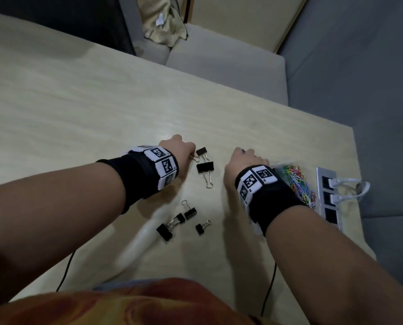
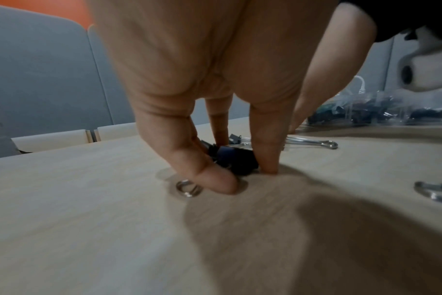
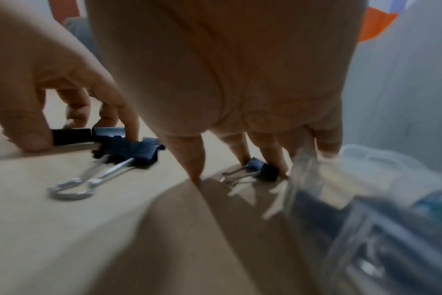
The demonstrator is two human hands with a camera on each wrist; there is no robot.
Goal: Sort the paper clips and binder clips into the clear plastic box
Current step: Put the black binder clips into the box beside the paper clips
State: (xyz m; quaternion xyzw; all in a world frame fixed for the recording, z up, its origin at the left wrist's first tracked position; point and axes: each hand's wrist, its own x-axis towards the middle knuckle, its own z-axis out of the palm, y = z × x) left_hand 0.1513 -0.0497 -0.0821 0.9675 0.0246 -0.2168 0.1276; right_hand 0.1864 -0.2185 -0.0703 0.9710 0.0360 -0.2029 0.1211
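Observation:
My left hand (image 1: 192, 154) pinches a small black binder clip (image 2: 237, 159) on the wooden table (image 1: 78, 109), thumb on its wire handle, forefinger against its body. A larger binder clip (image 1: 205, 167) lies just right of it. My right hand (image 3: 237, 175) reaches down beside the clear plastic box (image 1: 294, 181), which holds coloured paper clips. Its fingertips (image 3: 275, 161) touch another small binder clip (image 3: 262, 169); the thumb stands apart from it. Several more binder clips (image 1: 186, 216) lie nearer me.
A power strip (image 1: 329, 195) with white plugs and cables lies at the table's right edge, just past the box. Thin black cables trail from both wrists over the near edge. A grey sofa (image 1: 219, 62) stands beyond the far edge.

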